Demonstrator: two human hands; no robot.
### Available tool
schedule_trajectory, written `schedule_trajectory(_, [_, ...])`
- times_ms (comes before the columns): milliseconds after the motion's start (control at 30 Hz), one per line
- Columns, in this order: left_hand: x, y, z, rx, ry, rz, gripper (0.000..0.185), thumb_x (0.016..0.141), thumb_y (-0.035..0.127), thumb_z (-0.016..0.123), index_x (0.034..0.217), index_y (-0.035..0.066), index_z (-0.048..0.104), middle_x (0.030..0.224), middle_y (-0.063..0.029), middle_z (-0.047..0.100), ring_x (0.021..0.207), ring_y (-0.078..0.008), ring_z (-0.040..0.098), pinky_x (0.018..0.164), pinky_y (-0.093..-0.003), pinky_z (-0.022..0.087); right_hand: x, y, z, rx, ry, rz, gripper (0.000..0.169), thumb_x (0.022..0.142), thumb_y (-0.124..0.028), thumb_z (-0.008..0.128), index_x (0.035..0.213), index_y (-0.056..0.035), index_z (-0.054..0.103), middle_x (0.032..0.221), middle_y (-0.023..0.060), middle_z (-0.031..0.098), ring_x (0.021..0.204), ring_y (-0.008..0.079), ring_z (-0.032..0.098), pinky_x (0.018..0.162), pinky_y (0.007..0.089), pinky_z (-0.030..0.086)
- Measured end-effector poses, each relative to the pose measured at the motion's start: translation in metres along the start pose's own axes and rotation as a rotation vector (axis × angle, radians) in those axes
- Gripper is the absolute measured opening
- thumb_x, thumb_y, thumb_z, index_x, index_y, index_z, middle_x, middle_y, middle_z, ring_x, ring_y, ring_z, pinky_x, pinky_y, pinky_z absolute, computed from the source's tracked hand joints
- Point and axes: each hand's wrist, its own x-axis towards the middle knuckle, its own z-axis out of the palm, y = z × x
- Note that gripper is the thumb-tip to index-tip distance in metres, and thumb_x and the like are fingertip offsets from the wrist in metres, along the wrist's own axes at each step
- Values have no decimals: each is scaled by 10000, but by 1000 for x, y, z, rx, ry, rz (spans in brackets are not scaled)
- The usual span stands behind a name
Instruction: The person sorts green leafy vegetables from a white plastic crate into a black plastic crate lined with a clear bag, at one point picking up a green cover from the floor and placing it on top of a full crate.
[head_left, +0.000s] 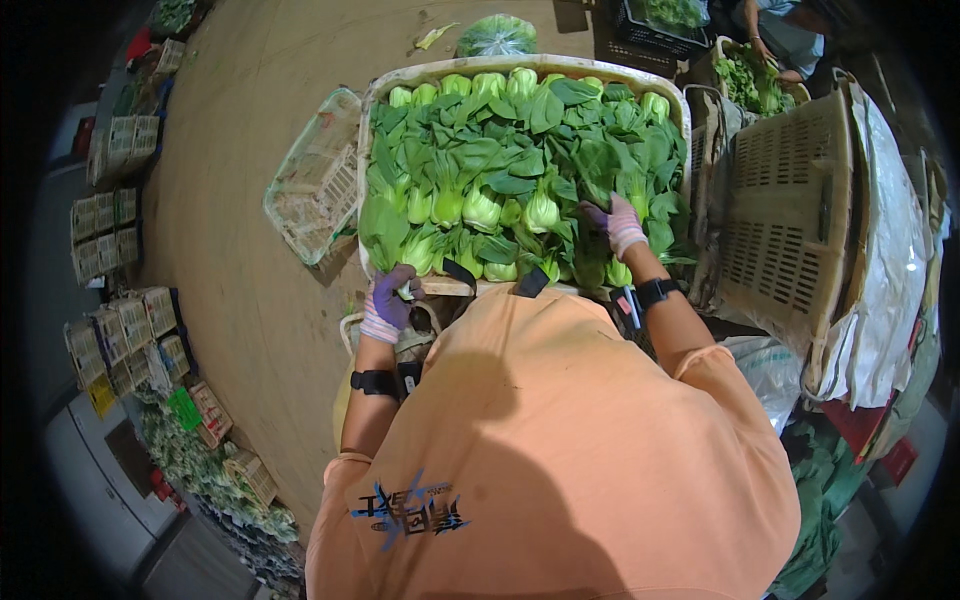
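Before me a large pale plastic crate (684, 142) is packed with rows of bok choy (481, 208), pale green bases and dark leaves. My left hand (388, 304), in a striped glove with a purple palm, is closed at the crate's near left corner. A whitish stem end shows in its fist, and a broad green leaf (384, 236) rises just above it. Over the right part of the crate, my right hand (621, 223), gloved alike, touches a dark bok choy leaf (598, 171). Its fingertips are partly hidden among the greens, so its grip is unclear.
A crate with a green rim (283, 169) leans at the left. Beyond the far rim lies a plastic-wrapped green bundle (497, 36). Tall slotted crates (776, 217) stand close on my right. At the upper right, another person's hands (763, 52) touch leafy greens.
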Motion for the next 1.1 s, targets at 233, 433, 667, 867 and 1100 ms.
schedule_trajectory(233, [-18,-8,-74,629,69,354,117,803,110,588,893,52,541,813,-42,540,712,-147,523,597,-292,439,-3,56,27,3,332,-82,230,867,-109,549,1078,-20,567,871,89,639,733,186,565,705,307,482])
schedule_trajectory(433, [-53,13,-99,-155,167,98,147,794,83,591,917,110,517,810,-28,543,668,-152,519,558,-293,426,-5,-55,6,554,-46,161,350,786,-197,693,1073,-42,566,803,43,619,609,157,497,566,287,432])
schedule_trajectory(667, [-33,26,-115,-166,66,32,169,766,85,618,869,118,489,785,-29,522,687,-163,521,572,-314,442,30,-31,-32,187,-318,496,282,895,-330,523,940,-53,545,715,55,583,497,187,459,459,370,383])
schedule_trajectory(867, [-43,40,-142,-191,103,123,175,762,106,634,853,116,485,765,-30,516,662,-160,516,555,-310,438,-18,-144,-80,662,-285,329,265,831,-302,660,921,-75,556,606,-19,492,465,98,438,408,240,338])
schedule_trajectory(1100, [-38,79,-46,-45,-225,82,264,861,125,561,1109,62,497,787,-23,512,683,-171,536,607,-308,472,-77,-319,57,291,-535,-368,233,866,-302,569,948,-90,621,751,26,613,587,106,528,482,294,437])
